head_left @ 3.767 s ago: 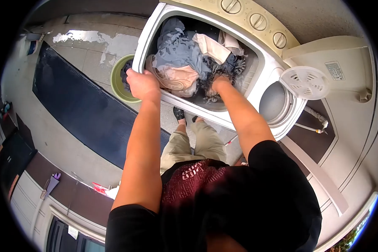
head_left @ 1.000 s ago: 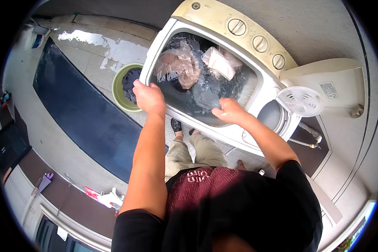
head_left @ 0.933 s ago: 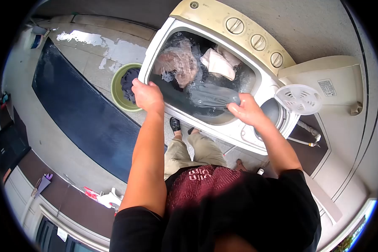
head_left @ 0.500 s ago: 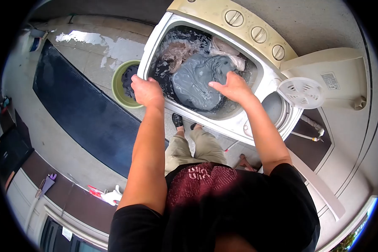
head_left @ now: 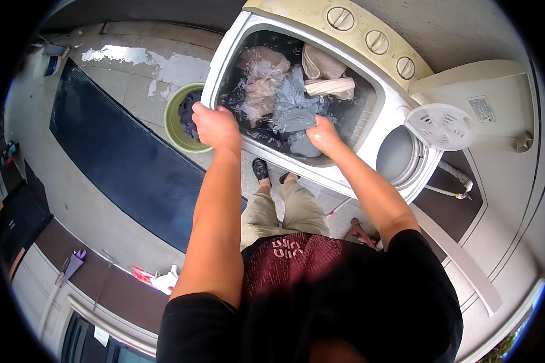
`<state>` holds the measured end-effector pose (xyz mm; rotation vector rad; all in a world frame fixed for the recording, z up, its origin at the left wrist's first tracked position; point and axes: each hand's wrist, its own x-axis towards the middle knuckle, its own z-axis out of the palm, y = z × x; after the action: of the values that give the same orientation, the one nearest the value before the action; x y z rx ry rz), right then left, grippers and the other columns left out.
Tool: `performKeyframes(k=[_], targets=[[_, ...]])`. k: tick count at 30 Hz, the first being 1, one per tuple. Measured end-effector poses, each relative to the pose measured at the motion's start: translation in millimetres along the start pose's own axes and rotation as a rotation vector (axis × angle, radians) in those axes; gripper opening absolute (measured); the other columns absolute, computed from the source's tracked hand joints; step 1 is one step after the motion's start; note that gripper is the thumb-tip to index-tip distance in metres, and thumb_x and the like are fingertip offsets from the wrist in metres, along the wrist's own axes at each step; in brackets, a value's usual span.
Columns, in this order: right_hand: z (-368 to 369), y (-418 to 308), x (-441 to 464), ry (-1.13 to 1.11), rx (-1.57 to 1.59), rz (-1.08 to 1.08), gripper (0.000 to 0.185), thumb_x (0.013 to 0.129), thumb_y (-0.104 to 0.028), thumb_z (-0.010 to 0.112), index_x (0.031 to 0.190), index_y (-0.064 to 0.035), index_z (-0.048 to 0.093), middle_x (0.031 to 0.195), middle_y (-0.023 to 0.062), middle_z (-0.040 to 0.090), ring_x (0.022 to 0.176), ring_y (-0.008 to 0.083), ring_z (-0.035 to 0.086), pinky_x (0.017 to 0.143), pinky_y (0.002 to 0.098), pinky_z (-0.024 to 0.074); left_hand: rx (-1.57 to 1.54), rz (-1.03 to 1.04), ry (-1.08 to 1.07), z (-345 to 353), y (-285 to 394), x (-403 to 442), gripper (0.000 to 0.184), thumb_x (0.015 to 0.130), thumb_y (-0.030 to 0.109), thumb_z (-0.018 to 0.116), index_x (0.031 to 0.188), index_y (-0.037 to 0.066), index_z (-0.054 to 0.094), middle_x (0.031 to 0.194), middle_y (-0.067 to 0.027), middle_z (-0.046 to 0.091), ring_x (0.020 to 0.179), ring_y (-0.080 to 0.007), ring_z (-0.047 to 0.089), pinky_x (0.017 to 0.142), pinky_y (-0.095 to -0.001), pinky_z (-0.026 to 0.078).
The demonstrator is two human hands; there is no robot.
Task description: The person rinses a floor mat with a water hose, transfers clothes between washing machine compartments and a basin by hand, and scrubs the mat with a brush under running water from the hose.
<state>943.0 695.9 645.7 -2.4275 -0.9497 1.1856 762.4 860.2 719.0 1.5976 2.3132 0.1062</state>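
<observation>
Compared with half a second ago, the grey-blue cloth (head_left: 295, 109) is no more spread wide on the water but bunched together, and the right hand (head_left: 324, 134), which was loose above it with thumb apart, now has its fingers closed on the near part of this cloth. Nearest to the camera is the person's black shirt (head_left: 345, 290), with both arms stretched forward. As before, the left hand (head_left: 215, 126) is curled around the white rim (head_left: 223, 63) of the washing tub (head_left: 366, 115), at the near left corner. Inside this tub, the grey-blue cloth lies in the middle, partly in rippled water. Left of it is a crumpled pinkish cloth (head_left: 262, 85); to the right and behind lie cream cloths (head_left: 330, 88), folded, partly above the water. Right of the tub, the round spin drum (head_left: 393, 154) is open; what its bottom holds, I cannot tell. Its white perforated cover (head_left: 440, 127) is raised. Left of the machine, a green basin (head_left: 174, 121) contains dark cloth (head_left: 189, 115). Behind the tub runs a yellowish panel (head_left: 357, 30) with knobs.
</observation>
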Motion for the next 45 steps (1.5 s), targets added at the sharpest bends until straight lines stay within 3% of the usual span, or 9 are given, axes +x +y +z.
performKeyframes(k=[7,15,21,23,27,32,33,39,45], targets=[[-144,-46,-147,0.158,0.908,-0.069,0.027,0.080,0.007,0.048,0.102,0.0034,0.063,0.092,0.0037,0.066,0.082,0.0101,0.059,0.075,0.0238,0.0468,0.013,-0.012,-0.028,-3,1,-1,0.036,0.083,0.022,0.066,0.110,0.006,0.049,0.106,-0.0166,0.059,0.094,-0.0359,0.063,0.079,-0.0458,0.051],[-306,-10,-313,0.656,1.285,-0.474,0.053,0.077,-0.009,0.038,0.124,0.0128,0.047,0.122,0.0260,0.056,0.113,0.0383,0.055,0.101,0.0486,0.0414,0.025,0.020,-0.015,-8,2,-7,0.034,0.084,0.023,0.064,0.110,0.006,0.050,0.107,-0.0164,0.060,0.096,-0.0357,0.063,0.080,-0.0457,0.052],[-380,-15,-363,0.612,1.176,-0.480,0.043,0.077,-0.003,0.039,0.113,0.0147,0.053,0.113,0.0258,0.060,0.107,0.0361,0.058,0.097,0.0470,0.0451,-0.006,0.027,-0.021,-4,-1,-7,0.035,0.084,0.025,0.063,0.109,0.004,0.051,0.106,-0.0167,0.062,0.094,-0.0368,0.063,0.080,-0.0457,0.052],[-359,-12,-321,0.916,0.960,-0.337,0.024,0.076,0.002,0.046,0.094,0.0079,0.059,0.094,0.0127,0.062,0.085,0.0211,0.059,0.079,0.0327,0.0480,-0.013,0.047,-0.036,-4,-1,-8,0.035,0.084,0.025,0.063,0.109,0.004,0.051,0.105,-0.0171,0.062,0.094,-0.0372,0.063,0.080,-0.0459,0.052],[-278,29,-216,0.784,0.625,-0.066,0.022,0.079,-0.001,0.051,0.097,0.0021,0.063,0.085,0.0013,0.064,0.073,0.0113,0.057,0.067,0.0253,0.0465,0.021,0.044,-0.014,-2,-2,-7,0.036,0.084,0.024,0.063,0.110,0.003,0.051,0.106,-0.0186,0.062,0.094,-0.0381,0.063,0.081,-0.0467,0.052],[-129,128,-159,0.173,-0.440,0.327,0.056,0.087,-0.028,0.058,0.132,0.0020,0.047,0.134,0.0264,0.047,0.124,0.0328,0.048,0.105,0.0378,0.0366,-0.003,0.043,-0.031,-7,-1,-8,0.035,0.085,0.022,0.063,0.111,0.002,0.050,0.106,-0.0189,0.062,0.095,-0.0386,0.063,0.082,-0.0471,0.051],[-119,122,-163,0.113,-0.291,0.347,0.060,0.088,-0.032,0.057,0.136,0.0018,0.043,0.141,0.0281,0.038,0.131,0.0346,0.041,0.109,0.0390,0.0319,-0.005,0.039,-0.044,-7,1,-7,0.035,0.085,0.022,0.063,0.111,0.002,0.050,0.106,-0.0190,0.061,0.096,-0.0387,0.063,0.082,-0.0472,0.051],[-100,18,-102,0.347,-0.091,-0.174,0.034,0.086,-0.026,0.061,0.119,-0.0154,0.059,0.111,0.0116,0.063,0.107,0.0323,0.057,0.091,0.0398,0.0469,-0.011,0.032,-0.017,-5,1,-4,0.034,0.084,0.020,0.064,0.111,0.002,0.051,0.107,-0.0181,0.061,0.096,-0.0376,0.063,0.082,-0.0460,0.051],[-8,-54,14,-0.146,-0.479,-0.325,0.102,0.066,-0.041,0.082,0.148,-0.0298,0.023,0.155,0.0160,0.015,0.139,0.0386,0.025,0.104,0.0475,0.0390,-0.015,0.012,-0.034,-3,0,-1,0.035,0.083,0.020,0.065,0.110,0.003,0.051,0.106,-0.0186,0.061,0.096,-0.0381,0.062,0.082,-0.0462,0.051]])
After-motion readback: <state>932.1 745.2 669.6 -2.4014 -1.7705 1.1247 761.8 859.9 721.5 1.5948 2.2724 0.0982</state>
